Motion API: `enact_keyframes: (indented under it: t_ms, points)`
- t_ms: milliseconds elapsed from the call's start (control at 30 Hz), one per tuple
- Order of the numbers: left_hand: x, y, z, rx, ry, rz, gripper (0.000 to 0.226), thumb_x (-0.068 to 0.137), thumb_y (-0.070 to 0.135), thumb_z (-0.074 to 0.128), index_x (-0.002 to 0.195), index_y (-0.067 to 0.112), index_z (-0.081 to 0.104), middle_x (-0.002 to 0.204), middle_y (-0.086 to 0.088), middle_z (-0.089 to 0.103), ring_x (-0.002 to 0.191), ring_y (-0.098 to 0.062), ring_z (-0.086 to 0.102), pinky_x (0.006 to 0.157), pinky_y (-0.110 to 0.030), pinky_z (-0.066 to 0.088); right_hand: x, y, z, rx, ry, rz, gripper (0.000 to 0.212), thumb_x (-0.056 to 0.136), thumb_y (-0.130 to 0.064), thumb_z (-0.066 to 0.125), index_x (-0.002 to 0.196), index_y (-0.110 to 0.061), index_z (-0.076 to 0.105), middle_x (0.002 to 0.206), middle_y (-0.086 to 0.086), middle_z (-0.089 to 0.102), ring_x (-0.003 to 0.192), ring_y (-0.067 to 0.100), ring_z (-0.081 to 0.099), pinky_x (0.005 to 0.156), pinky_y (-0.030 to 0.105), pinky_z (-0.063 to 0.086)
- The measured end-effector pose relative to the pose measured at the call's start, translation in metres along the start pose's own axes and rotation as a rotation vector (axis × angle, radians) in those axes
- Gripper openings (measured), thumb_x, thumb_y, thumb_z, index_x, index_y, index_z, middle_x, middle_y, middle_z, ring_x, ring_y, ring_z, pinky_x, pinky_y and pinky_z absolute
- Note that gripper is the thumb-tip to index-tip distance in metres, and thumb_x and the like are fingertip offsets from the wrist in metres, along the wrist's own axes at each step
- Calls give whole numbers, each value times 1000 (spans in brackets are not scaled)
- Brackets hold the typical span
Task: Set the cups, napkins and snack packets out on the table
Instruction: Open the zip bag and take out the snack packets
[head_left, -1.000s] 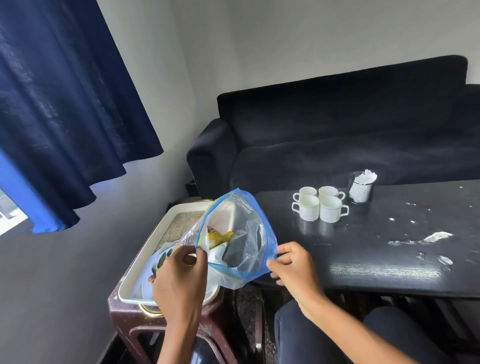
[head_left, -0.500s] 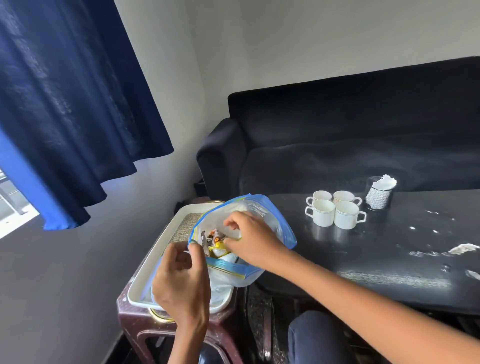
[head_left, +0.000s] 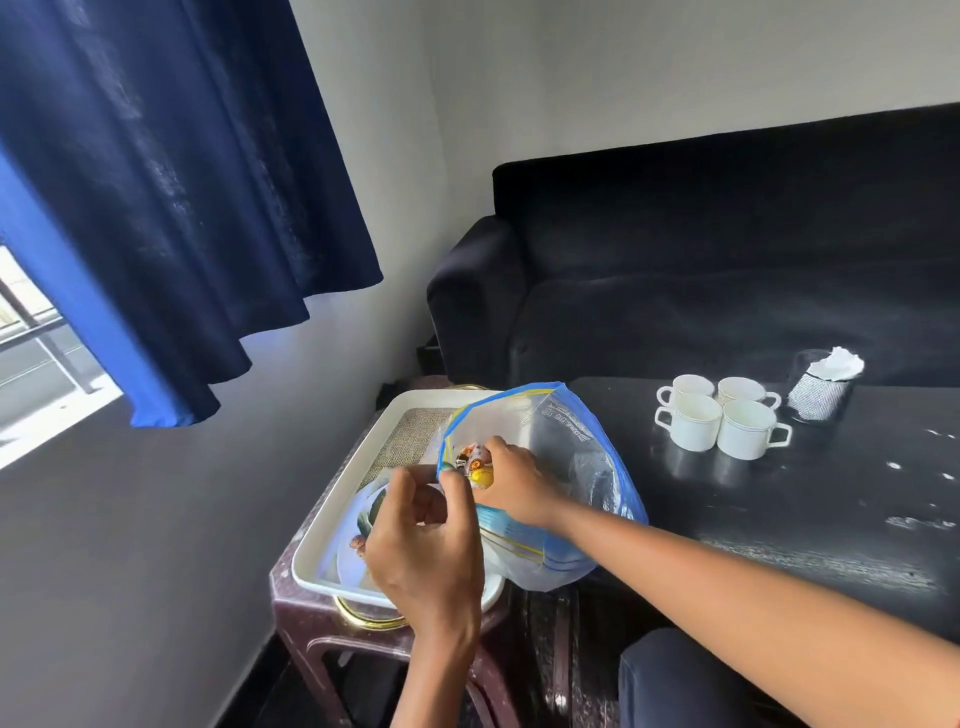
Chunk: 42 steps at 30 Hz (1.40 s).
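Note:
A clear zip bag (head_left: 566, 447) with a blue rim stands open over a white tray (head_left: 387, 434). My left hand (head_left: 423, 545) pinches the bag's near edge. My right hand (head_left: 511, 486) is inside the bag's mouth, its fingers closed on a small yellow and orange snack packet (head_left: 475, 464). Several white cups (head_left: 722, 423) stand clustered on the black table (head_left: 810, 499). Behind them is a holder with white napkins (head_left: 823, 387).
The tray rests on a maroon plastic stool (head_left: 311, 618) left of the table, with a plate (head_left: 358, 558) partly hidden under the bag. A dark sofa (head_left: 701, 270) runs behind the table. A blue curtain (head_left: 171, 197) hangs at left. My knee (head_left: 670, 675) is below.
My right hand left the bag's right edge, reached into its mouth and closed on a snack packet. My left hand kept holding the near edge. The view shifted left.

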<state>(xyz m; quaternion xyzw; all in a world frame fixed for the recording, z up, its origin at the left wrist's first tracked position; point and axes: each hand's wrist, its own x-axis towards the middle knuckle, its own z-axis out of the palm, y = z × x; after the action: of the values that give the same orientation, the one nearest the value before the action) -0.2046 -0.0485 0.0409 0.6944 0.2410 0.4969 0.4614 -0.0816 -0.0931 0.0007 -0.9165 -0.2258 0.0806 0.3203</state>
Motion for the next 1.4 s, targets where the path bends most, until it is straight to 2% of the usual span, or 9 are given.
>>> enact_keyframes:
  t_ms: [133, 267, 467, 667, 900, 1067, 1200, 1300, 1400]
  points:
    - [-2, -2, 1, 44, -13, -25, 16, 75, 35, 52, 62, 27, 52, 54, 18, 52, 51, -4, 47, 53, -26, 33, -3, 1, 0, 30, 76, -51, 43, 78, -30, 67, 114, -14, 51, 115, 8, 63, 103, 29, 60, 77, 31, 44]
    - [-2, -6, 2, 78, -28, -40, 16, 76, 37, 53, 64, 27, 54, 49, 11, 49, 50, -6, 46, 52, -22, 33, -13, -4, -13, 30, 133, -109, 39, 77, -29, 66, 113, -16, 54, 109, 5, 65, 99, 27, 61, 81, 35, 50]
    - [-2, -6, 2, 83, -29, -44, 18, 76, 41, 51, 63, 28, 55, 55, 16, 54, 52, -4, 49, 51, -12, 33, -46, -7, -50, 18, 182, -228, 49, 72, -26, 72, 117, -26, 55, 114, -3, 65, 104, 22, 59, 86, 38, 51]
    - [-2, -7, 2, 83, -30, -69, 18, 79, 40, 53, 66, 28, 57, 49, 10, 50, 50, -4, 48, 52, -22, 33, -92, 12, -81, -55, 284, -555, 66, 66, -3, 70, 129, -20, 54, 120, -1, 63, 112, 15, 57, 95, 25, 47]
    - [-4, -9, 4, 147, -132, -118, 20, 84, 33, 57, 64, 29, 55, 52, 10, 53, 50, -3, 51, 50, -25, 32, -118, 42, -105, -234, 510, -865, 75, 60, 11, 76, 129, -9, 52, 124, 5, 62, 123, 14, 53, 107, 34, 41]
    - [-5, -11, 4, 250, -280, -178, 25, 86, 33, 58, 65, 22, 57, 56, 2, 60, 59, -12, 60, 52, -26, 34, -122, 60, -118, -220, 647, -880, 73, 64, 12, 77, 129, -7, 50, 128, 5, 59, 124, 17, 53, 104, 42, 44]
    - [-5, -14, 4, 356, -464, -220, 22, 86, 32, 58, 70, 18, 63, 68, -3, 68, 67, -19, 63, 59, -27, 43, -112, 66, -129, -194, 767, -874, 58, 73, 4, 73, 127, -3, 54, 125, 6, 59, 120, 19, 56, 102, 44, 46]
    - [-6, -17, 4, 437, -609, -225, 20, 87, 31, 56, 77, 18, 66, 77, 1, 70, 73, -18, 64, 68, -29, 47, -98, 70, -137, -130, 804, -810, 48, 82, -15, 63, 128, -8, 50, 125, 2, 57, 119, 17, 55, 105, 37, 43]
    - [-6, -15, 3, 466, -611, -223, 21, 86, 33, 54, 76, 18, 65, 76, 4, 70, 71, -16, 64, 65, -28, 46, -76, 75, -140, -114, 795, -689, 55, 74, -10, 65, 128, -11, 52, 122, 2, 58, 116, 18, 56, 107, 26, 39]
